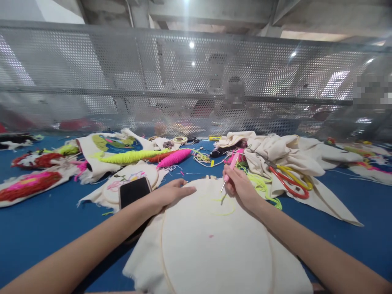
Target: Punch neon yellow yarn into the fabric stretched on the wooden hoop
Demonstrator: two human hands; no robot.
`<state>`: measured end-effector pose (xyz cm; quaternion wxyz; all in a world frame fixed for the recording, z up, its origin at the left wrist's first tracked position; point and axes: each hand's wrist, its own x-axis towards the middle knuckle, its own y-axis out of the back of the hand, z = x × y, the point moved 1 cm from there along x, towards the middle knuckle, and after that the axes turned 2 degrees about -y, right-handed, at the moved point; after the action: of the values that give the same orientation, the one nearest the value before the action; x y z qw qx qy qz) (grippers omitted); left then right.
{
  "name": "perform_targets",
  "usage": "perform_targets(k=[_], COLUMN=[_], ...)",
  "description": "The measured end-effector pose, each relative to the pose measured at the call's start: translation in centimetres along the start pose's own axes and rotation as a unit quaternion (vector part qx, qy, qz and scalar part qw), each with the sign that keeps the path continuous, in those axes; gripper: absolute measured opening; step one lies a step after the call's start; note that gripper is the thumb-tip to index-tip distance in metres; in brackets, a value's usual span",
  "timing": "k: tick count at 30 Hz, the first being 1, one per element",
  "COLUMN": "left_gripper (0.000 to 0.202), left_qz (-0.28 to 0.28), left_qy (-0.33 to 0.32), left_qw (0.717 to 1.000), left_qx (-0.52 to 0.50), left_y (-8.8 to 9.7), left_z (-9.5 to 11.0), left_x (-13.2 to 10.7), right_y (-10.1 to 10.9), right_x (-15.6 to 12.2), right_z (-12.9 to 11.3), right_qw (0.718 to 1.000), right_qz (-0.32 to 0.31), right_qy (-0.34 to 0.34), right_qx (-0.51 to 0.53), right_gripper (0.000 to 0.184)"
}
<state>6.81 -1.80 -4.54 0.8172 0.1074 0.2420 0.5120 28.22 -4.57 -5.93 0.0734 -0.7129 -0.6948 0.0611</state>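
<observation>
A large embroidery hoop stretches cream cloth in front of me. My left hand grips the hoop's upper left rim, thumb over the cloth and the other fingers partly hidden at the edge. In my right hand is a pink-handled punch needle, held like a pen, its metal tip pointing down close to the cloth. Thin neon yellow yarn curves across the cloth below the tip. Lower down, the cloth bears a small pinkish mark.
A phone lies by my left forearm on the blue table. Red-and-yellow-handled scissors rest on crumpled cloth to the right. Yellow and pink yarn bundles lie ahead, before a perforated metal screen.
</observation>
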Motion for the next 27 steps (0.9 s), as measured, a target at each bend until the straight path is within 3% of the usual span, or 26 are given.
perform_targets(k=[2, 4, 8, 12, 15, 20, 27], left_gripper=[0.038, 0.037, 0.034, 0.031, 0.030, 0.027, 0.024], left_qz=[-0.020, -0.022, 0.043, 0.176, 0.243, 0.292, 0.310], left_qy=[-0.003, -0.055, -0.173, -0.270, -0.301, -0.299, -0.335], left_qw=[0.992, 0.976, 0.944, 0.913, 0.897, 0.896, 0.883], left_qx=[-0.125, -0.210, -0.279, -0.248, -0.212, -0.154, -0.112], left_y=[-0.2, -0.2, 1.1, 3.4, 4.5, 4.5, 4.3], left_z=[0.1, 0.5, 2.0, 2.7, 2.3, 1.6, 1.4], left_x=[0.2, 0.2, -0.5, -0.9, -0.4, 0.1, -0.8], right_y=[0.6, 1.4, 3.2, 4.3, 4.8, 4.8, 4.0], right_x=[-0.1, -0.1, 0.1, 0.4, 0.4, 0.2, -0.2], right_z=[-1.5, -3.1, -5.4, -6.3, -6.6, -6.4, -6.0], right_qw=[0.999, 0.993, 0.973, 0.955, 0.956, 0.962, 0.969], right_qz=[0.032, 0.065, 0.112, 0.148, 0.123, 0.110, 0.091], right_qy=[0.033, 0.088, 0.172, 0.211, 0.218, 0.200, 0.171], right_qx=[0.014, 0.040, 0.103, 0.143, 0.150, 0.151, 0.154], right_gripper=[0.039, 0.037, 0.038, 0.037, 0.038, 0.037, 0.037])
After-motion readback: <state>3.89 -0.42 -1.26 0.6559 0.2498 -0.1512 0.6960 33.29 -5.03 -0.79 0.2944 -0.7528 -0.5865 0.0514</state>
